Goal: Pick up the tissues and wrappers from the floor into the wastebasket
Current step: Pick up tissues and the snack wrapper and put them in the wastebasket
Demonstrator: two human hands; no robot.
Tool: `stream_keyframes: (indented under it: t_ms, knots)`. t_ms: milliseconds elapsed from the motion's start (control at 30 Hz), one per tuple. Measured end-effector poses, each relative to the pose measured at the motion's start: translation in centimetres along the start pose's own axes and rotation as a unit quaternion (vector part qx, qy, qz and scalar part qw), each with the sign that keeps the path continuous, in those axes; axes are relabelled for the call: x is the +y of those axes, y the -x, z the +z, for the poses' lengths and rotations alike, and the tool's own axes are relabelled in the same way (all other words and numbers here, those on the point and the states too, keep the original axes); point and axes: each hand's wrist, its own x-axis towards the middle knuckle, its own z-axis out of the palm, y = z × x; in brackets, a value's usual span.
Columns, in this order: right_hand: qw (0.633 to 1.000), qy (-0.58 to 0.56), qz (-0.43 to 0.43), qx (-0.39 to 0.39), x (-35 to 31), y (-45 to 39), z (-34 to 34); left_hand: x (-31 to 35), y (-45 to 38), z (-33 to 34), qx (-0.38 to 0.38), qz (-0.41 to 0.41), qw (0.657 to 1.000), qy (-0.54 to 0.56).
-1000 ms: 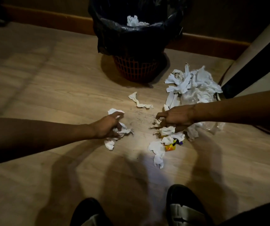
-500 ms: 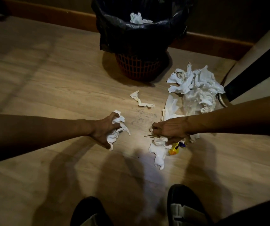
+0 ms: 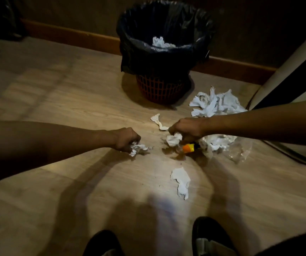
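My left hand [image 3: 127, 138] is closed around a bunch of white tissues [image 3: 137, 147], lifted just off the wooden floor. My right hand [image 3: 186, 129] grips a wad of tissue [image 3: 173, 139], with an orange wrapper [image 3: 188, 148] hanging below it. One tissue [image 3: 181, 182] lies on the floor in front of my feet, and a thin twisted one [image 3: 157, 121] lies beside my right hand. A big heap of tissues [image 3: 215, 104] sits right of the wastebasket [image 3: 159, 89], which is red mesh with a black bag liner and holds a tissue [image 3: 160, 42] inside.
Clear plastic wrapping [image 3: 241, 152] and more tissue [image 3: 217, 142] lie under my right forearm. A white and black furniture leg [image 3: 287, 76] slants at the right. A wooden skirting board [image 3: 71, 36] runs along the dark wall. My two dark shoes [image 3: 211, 237] are at the bottom edge.
Both hands have closed on their tissues and lifted them from the floor. My right hand rose with the orange wrapper, leaving one tissue behind on the floor.
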Motion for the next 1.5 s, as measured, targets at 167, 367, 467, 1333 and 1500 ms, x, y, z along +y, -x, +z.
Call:
stream_keyframes:
  t_ms: [167, 367, 467, 1333, 1500]
  knots:
    - [0.985, -0.090, 0.070, 0.129, 0.4, 0.7, -5.1, 0.8, 0.8, -5.5, 0.104, -0.004, 0.994, 0.011]
    - [0.951, -0.168, 0.092, 0.242, 1.0, 1.9, -9.5, 1.1, 3.6, -12.8, 0.262, -0.033, 0.964, 0.046]
    - [0.936, -0.185, 0.086, 0.286, 1.3, 3.3, -11.8, 0.8, 5.6, -15.9, 0.351, -0.030, 0.934, 0.067]
    - [0.728, -0.447, 0.107, 0.509, 4.2, 10.3, -22.0, 1.9, -1.3, -30.4, 0.457, -0.129, 0.805, 0.355]
    - [0.670, -0.471, 0.117, 0.561, 4.5, 8.4, -24.4, 0.5, -0.1, -29.2, 0.509, -0.170, 0.775, 0.334]
